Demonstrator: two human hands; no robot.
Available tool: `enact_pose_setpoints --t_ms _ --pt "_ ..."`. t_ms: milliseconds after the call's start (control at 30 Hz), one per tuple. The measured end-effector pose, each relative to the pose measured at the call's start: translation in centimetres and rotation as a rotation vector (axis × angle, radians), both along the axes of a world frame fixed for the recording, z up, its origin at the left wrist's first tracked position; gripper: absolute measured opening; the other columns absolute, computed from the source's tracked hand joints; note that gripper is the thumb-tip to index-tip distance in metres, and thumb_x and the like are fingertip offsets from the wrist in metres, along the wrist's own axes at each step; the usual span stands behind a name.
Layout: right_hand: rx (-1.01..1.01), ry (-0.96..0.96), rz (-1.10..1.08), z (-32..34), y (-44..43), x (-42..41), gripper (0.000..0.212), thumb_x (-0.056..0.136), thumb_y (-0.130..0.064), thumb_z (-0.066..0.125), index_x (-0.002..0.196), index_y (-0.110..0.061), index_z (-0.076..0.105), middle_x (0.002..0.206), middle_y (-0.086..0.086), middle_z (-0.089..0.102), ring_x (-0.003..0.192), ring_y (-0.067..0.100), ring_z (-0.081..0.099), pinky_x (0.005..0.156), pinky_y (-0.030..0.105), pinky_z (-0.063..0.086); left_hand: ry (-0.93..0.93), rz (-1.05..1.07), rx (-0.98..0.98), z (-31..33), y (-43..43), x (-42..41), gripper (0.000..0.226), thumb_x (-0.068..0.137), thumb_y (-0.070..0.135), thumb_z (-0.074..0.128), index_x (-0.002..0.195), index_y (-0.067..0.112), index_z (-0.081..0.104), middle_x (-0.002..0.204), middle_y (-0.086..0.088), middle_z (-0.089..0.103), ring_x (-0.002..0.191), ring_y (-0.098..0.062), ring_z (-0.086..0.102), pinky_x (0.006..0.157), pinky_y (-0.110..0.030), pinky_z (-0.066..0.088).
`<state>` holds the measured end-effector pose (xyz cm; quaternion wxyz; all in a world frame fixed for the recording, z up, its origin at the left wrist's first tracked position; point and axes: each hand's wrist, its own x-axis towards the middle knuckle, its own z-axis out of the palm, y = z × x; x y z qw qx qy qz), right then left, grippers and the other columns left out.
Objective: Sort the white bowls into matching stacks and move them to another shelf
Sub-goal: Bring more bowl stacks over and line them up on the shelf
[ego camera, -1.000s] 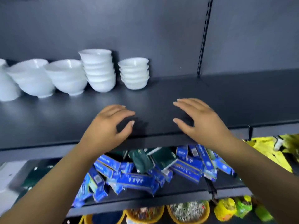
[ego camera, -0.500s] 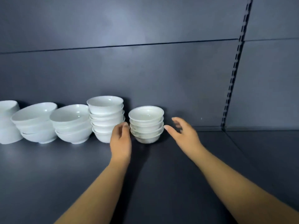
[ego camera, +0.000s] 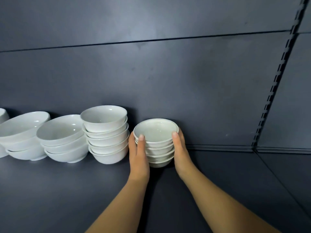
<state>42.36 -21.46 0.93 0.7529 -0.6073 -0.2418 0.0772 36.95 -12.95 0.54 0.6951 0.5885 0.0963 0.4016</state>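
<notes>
**White bowl stacks in a row**

We see the smallest stack (ego camera: pixel 155 143), shallow bowls with a thin dark rim line, upright at the row's right end, gripped between the left hand (ego camera: pixel 138 157) and the right hand (ego camera: pixel 180 153). Just beside it stands a taller stack (ego camera: pixel 106 135) of plain deeper bowls, then a wide stack (ego camera: pixel 62 138) and a second wide stack (ego camera: pixel 23 133), both leaning.

Both hands clasped small bowl stack (ego camera: pixel 159 149) on dark shelf (ego camera: pixel 67 190): left hand (ego camera: pixel 138 155) on left side, right hand (ego camera: pixel 180 153) on right, thumbs on top rim. Taller stack (ego camera: pixel 106 134) stood just left.
</notes>
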Motion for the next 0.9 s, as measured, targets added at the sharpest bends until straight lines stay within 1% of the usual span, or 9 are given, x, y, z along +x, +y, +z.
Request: enact_pose_setpoints --t_ms 100,233,333,400,467,533,667,767,900 --pt "0.022 -0.017 0.031 -0.1 -0.1 -0.4 0.029 0.080 -0.041 0.039 0.108 -0.038 0.045 0.109 -0.025 0.054 0.093 -0.022 0.052 0.076 -0.001 0.038 -0.025 -0.028 0.057 -0.1 -0.2 -0.2 0.068 0.075 0.054 0.048 0.130 0.015 0.044 0.128 0.001 0.055 0.118 -0.009 0.052 0.101 -0.027 0.041" --pt "0.052 -0.017 0.003 -0.1 -1.1 -2.0 0.022 0.086 -0.040 0.047 0.107 -0.038 0.044 0.109 -0.025 0.053 0.090 -0.023 0.052 0.074 -0.002 0.039 0.006 -0.075 0.080 0.1 -0.6 -1.0 0.070 0.072 0.055 0.050 0.130 0.015 0.044 0.125 0.004 0.056 0.114 -0.005 0.053 0.096 -0.017 0.043" --pt "0.065 -0.010 -0.059 -0.2 -2.6 -4.4 0.036 0.077 -0.046 0.046 0.112 -0.039 0.043 0.115 -0.022 0.054 0.101 -0.015 0.051 0.080 0.003 0.041 0.022 -0.103 0.072 0.2 -1.8 -2.3 0.074 0.070 0.058 0.049 0.129 0.014 0.045 0.121 0.005 0.057 0.111 -0.007 0.054 0.093 -0.018 0.043" --pt "0.093 -0.006 -0.121 -0.2 -3.7 -6.6 0.040 0.075 -0.047 0.046 0.114 -0.040 0.042 0.120 -0.019 0.053 0.108 -0.008 0.051 0.085 0.010 0.043 0.042 -0.127 0.055 0.4 -3.2 -3.7 0.054 0.083 0.047 0.053 0.126 0.014 0.047 0.113 0.008 0.057 0.104 -0.006 0.054 0.086 -0.011 0.041" --pt "0.131 -0.001 -0.185 -0.1 -4.9 -8.8 0.043 0.075 -0.048 0.048 0.116 -0.039 0.042 0.123 -0.014 0.054 0.112 0.000 0.052 0.090 0.017 0.043 0.054 -0.149 0.042 0.6 -4.6 -5.1 0.029 0.095 0.031 0.045 0.120 0.018 0.048 0.104 0.015 0.056 0.095 0.001 0.054 0.075 -0.002 0.040" --pt "0.170 -0.004 -0.280 -0.1 -6.3 -11.3 0.051 0.075 -0.048 0.051 0.123 -0.034 0.043 0.126 -0.009 0.054 0.115 0.007 0.052 0.099 0.027 0.042 0.039 -0.200 0.045 1.0 -6.3 -7.2 0.021 0.096 0.028 0.040 0.114 0.022 0.048 0.099 0.020 0.054 0.088 0.009 0.053 0.068 0.003 0.038" --pt "0.245 -0.088 -0.471 1.3 -9.3 -16.6 0.056 0.074 -0.052 0.054 0.124 -0.029 0.045 0.116 -0.011 0.062 0.110 0.009 0.058 0.101 0.036 0.044 -0.052 -0.336 0.085 2.8 -9.8 -11.1 0.026 0.092 0.039 0.047 0.113 0.024 0.049 0.098 0.021 0.055 0.080 0.019 0.054 0.068 0.001 0.040" --pt "0.265 -0.155 -0.611 2.8 -12.6 -20.4 0.064 0.068 -0.056 0.052 0.123 -0.024 0.047 0.110 -0.010 0.064 0.107 0.010 0.059 0.099 0.037 0.045 -0.094 -0.443 0.073 4.4 -13.3 -14.1 0.043 0.077 0.051 0.041 0.111 0.026 0.052 0.097 0.019 0.059 0.083 0.012 0.057 0.072 -0.005 0.045" --pt "0.238 -0.199 -0.736 4.2 -18.0 -24.7 0.063 0.070 -0.053 0.055 0.123 -0.019 0.047 0.114 -0.003 0.064 0.109 0.014 0.059 0.100 0.042 0.044 -0.118 -0.564 0.048 5.5 -18.7 -17.0 0.042 0.085 0.045 0.044 0.113 0.016 0.054 0.098 0.010 0.062 0.087 0.003 0.058 0.075 -0.011 0.046"
